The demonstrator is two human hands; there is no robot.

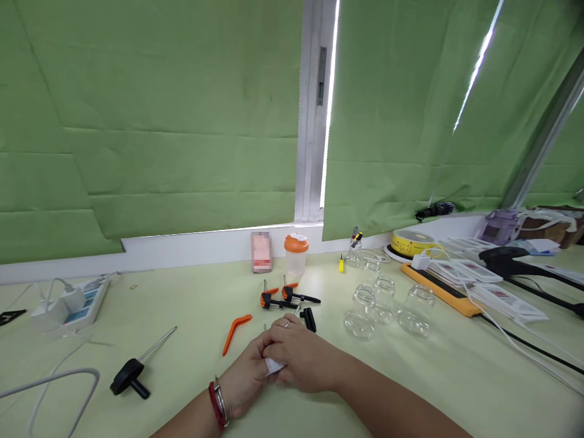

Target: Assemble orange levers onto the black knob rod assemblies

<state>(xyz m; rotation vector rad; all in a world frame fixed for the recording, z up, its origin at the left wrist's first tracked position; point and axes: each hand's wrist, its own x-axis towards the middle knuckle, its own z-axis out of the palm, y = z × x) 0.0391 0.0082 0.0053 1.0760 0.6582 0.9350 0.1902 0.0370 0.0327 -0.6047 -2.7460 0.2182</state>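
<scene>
White tissue-like wad (274, 366) shows between our left hand (249, 372) and right hand (302, 353), both folded closely around it over the tabletop (191, 298); we judge this handling unfinished, its result hidden, with an orange lever (234, 334) lying loose nearby.

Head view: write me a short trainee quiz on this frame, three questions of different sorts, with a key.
1. Which wrist wears the red band: that of the left hand or the right hand?
2. True or false: the cup with the orange lid stands upright on the table.
3. Fill in: the item that shows between the two hands is ____ in colour.

Key:
1. The left.
2. True.
3. White; most of it is hidden by the fingers.
</scene>
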